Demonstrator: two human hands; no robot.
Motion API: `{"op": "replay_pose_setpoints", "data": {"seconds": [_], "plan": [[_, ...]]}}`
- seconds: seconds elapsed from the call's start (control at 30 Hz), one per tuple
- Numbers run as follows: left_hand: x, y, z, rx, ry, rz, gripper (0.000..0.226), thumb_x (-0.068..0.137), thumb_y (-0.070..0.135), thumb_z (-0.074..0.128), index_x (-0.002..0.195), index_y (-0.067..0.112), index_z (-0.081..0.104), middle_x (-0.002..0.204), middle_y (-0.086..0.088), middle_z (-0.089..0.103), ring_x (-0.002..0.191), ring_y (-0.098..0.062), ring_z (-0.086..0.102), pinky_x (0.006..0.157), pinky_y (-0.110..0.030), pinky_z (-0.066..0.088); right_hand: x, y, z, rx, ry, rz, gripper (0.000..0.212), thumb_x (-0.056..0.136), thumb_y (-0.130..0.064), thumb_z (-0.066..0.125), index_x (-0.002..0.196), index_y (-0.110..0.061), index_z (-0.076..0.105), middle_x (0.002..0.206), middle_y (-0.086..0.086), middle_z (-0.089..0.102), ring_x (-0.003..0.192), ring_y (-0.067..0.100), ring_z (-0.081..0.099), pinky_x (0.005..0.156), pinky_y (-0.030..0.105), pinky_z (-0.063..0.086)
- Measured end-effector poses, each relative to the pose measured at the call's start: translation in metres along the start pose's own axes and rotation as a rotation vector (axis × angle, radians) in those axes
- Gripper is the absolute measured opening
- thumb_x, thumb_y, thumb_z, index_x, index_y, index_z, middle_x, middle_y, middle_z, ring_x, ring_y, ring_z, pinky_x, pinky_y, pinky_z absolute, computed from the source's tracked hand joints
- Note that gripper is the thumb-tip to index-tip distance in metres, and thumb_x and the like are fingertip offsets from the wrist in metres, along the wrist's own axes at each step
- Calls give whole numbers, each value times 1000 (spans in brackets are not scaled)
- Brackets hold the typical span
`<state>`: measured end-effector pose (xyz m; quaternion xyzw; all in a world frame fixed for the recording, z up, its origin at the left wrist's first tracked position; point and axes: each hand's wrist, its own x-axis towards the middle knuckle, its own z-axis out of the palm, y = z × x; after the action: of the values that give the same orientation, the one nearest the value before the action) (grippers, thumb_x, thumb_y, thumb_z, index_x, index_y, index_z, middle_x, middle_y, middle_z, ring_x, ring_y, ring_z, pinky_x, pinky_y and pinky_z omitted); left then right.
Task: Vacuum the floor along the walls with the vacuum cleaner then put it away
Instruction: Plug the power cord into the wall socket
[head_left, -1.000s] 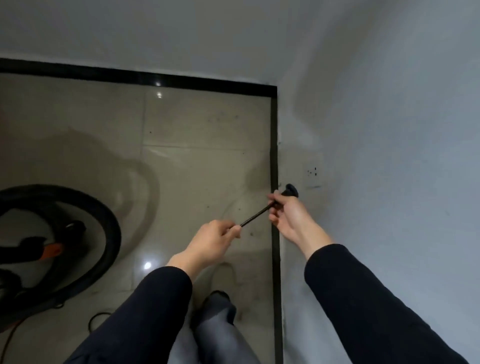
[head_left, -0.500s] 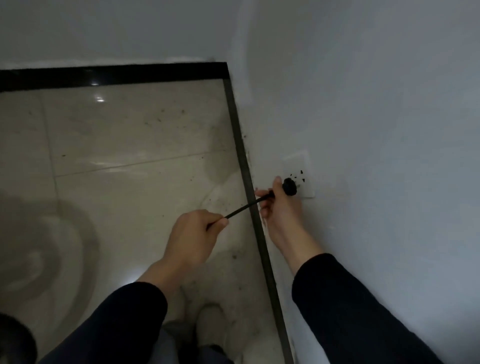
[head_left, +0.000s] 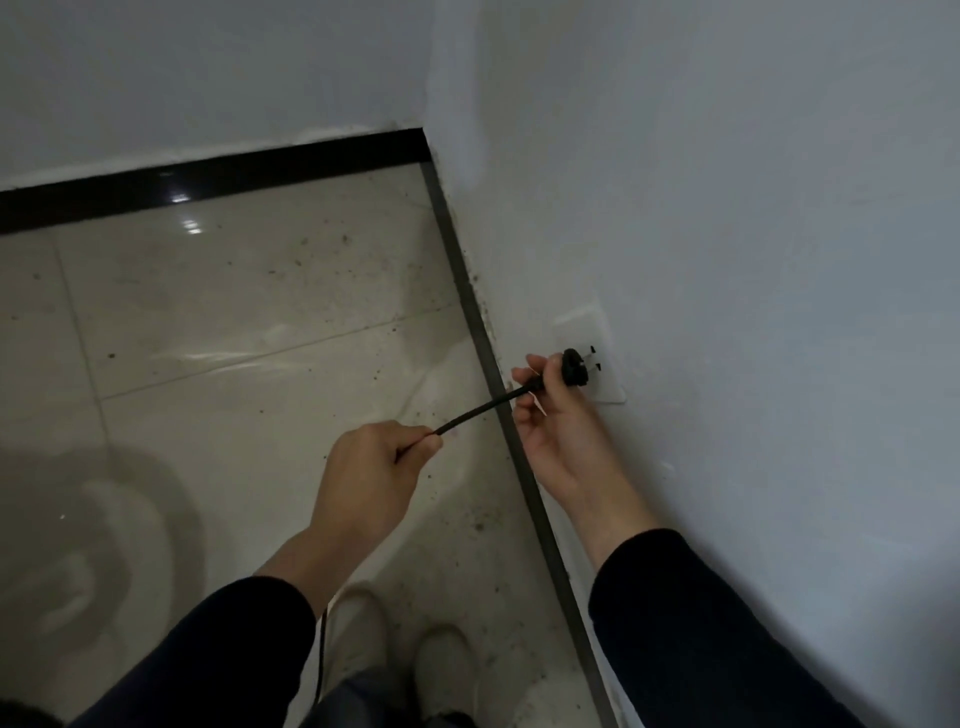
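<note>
— Where the right grip (head_left: 556, 436) closes, what sits in it?

— Palm turned up, its thumb and fingers are clamped round the neck of the plug (head_left: 571, 368). The round head stands just past the fingertips, on the wall side of the hand.

— And the plug against the socket (head_left: 609, 388)?

— Two thin prongs reach from the head to the dark slots of the white plate, which is low on the right-hand wall (head_left: 753, 312), near the grey skirting strip (head_left: 467, 291). Whether they have gone in, I cannot tell.

— Any maker's mark?

— Plug and plate are too dim and small to read.

— The other hand?

— The left grip (head_left: 369, 473) is a fist, with thumb and forefinger pinched tight on the cord (head_left: 478, 410), down and to the left of the plug. Between the two hands the cord runs straight above the floor (head_left: 260, 322). Below the left wrist it hangs down beside the dark sleeve (head_left: 208, 654).

— How does it look?

— Plug and cord are matt black. The cord is thin, and the head is a thick disc.

— Underfoot?

— Glossy beige tiles speckled with dirt, black skirting (head_left: 208, 182) along the far wall, and two pale shoes (head_left: 358, 634) at the bottom edge.
</note>
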<state>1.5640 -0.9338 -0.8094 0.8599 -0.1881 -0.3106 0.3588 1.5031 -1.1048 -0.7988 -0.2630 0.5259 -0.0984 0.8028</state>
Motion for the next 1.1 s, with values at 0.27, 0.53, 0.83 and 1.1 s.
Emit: {"op": "replay_pose_setpoints", "data": {"seconds": [0.27,0.53,0.83,1.1], "plan": [[5,7,2,-5,1,-11,28,96,26,60,85,6,75,74,-13,69,70,-27,63,69,-39,48,3,-4,-2,89,-27,-33,27,96,-34,51,94,-11,65,68,0,67,51,4,51,52,14,47],[7,10,6,-11,-43,-105,30,95,27,60,81,5,75,72,-14,67,58,-16,59,55,-17,41,2,-3,4,106,45,-66,26,98,-31,50,88,-10,62,61,0,64,50,5,47,51,14,42],[15,12,6,-24,-48,-77,27,95,29,60,84,10,75,70,-15,67,58,-20,58,57,-25,42,5,-12,3,91,76,-77,28,100,-30,48,82,-10,58,60,1,62,49,5,44,48,14,40],[5,12,6,-121,-99,-67,23,96,26,59,88,13,76,82,-16,70,78,-30,64,68,-31,45,4,-13,15,-1,202,-96,28,100,-29,49,83,-9,57,65,5,66,44,5,44,43,13,37]]}}
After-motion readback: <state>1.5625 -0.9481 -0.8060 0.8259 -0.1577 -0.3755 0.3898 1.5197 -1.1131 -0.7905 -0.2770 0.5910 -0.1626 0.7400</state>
